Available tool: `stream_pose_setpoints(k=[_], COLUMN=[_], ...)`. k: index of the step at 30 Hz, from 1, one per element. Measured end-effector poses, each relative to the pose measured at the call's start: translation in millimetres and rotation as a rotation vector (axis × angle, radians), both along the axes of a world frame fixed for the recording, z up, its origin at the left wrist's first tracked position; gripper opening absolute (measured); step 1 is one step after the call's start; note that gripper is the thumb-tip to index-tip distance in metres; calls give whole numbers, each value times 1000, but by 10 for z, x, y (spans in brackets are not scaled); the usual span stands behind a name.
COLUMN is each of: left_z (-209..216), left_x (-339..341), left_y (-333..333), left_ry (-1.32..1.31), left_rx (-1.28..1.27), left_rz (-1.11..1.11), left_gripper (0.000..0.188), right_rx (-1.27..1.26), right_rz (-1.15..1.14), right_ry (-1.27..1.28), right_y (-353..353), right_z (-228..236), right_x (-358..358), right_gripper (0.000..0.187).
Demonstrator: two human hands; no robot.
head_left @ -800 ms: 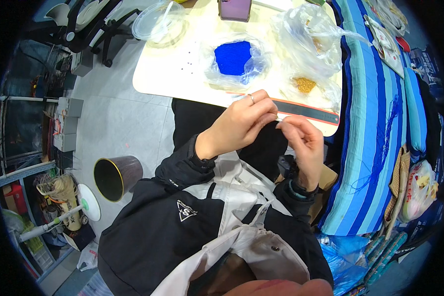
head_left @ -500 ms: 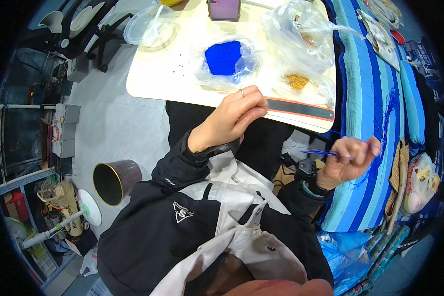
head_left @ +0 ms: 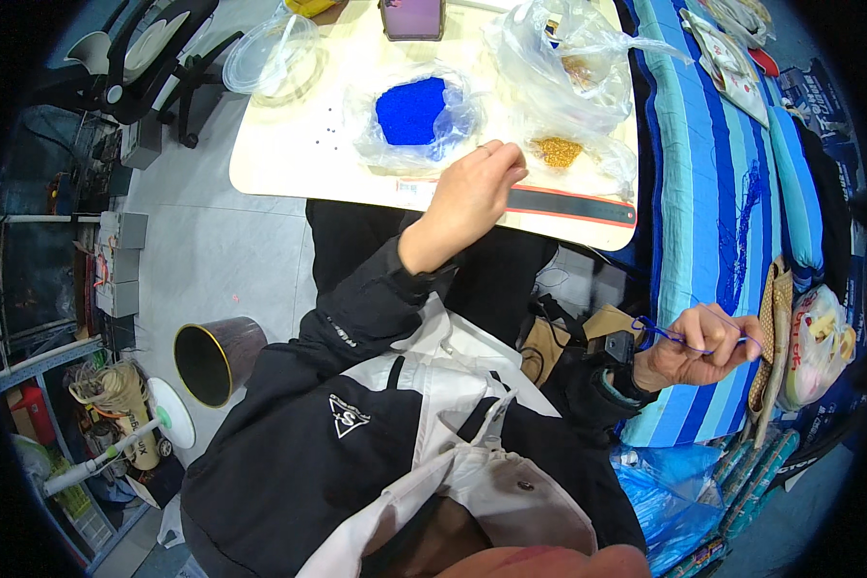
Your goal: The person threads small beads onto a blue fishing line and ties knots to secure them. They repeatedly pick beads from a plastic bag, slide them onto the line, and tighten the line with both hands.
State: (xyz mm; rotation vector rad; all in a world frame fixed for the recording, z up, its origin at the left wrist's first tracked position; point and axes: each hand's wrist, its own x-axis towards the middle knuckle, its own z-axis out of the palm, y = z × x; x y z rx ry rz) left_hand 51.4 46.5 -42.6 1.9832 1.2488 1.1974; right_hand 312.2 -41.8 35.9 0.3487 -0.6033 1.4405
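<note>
My left hand (head_left: 470, 197) is over the table's near edge, thumb and fingers pinched together; whatever lies between the fingertips is too small to make out. Just beyond it sit a pile of tiny blue beads (head_left: 409, 113) on clear plastic and a smaller heap of gold beads (head_left: 557, 151). Blue thread (head_left: 660, 331) is gripped in my right hand (head_left: 701, 343), its fingers curled, above the striped blue bedding. A loop of the thread shows around those fingers.
A black ruler-like strip (head_left: 573, 206) lies along the near edge of the cream table (head_left: 279, 159). Clear plastic bags (head_left: 597, 91) and a purple phone-like object (head_left: 412, 19) are farther back. Loose blue threads (head_left: 742, 231) lie on the striped bedding (head_left: 679, 202). A bin (head_left: 220, 358) stands left.
My right hand has moved down and slightly right with the blue thread. My left hand has risen a little over the table, still pinched. The whole view has shifted slightly.
</note>
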Motion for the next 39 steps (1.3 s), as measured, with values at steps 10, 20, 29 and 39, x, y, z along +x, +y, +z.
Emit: stream_pose_setpoints(k=[10,20,29,39], left_z=[-238,327,420,307], left_x=[484,371,48,-108], left_y=[356,-200,-209,-198], left_ry=[-44,-427,-365,-314], left_rx=[70,-31,-227,29], left_rz=[201,-400,-350,-355], left_gripper=[10,26,15,35], right_rx=[-660,-674,-634,-582], right_rz=[-400,-218,-78,-103], right_ry=[-939,-1284,-1237,-1231], right_y=[-96,112,154,185], right_z=[-130,-223,-224,-256], right_x=[-301,-608,-682,-738], right_gripper=[12,25,35,22])
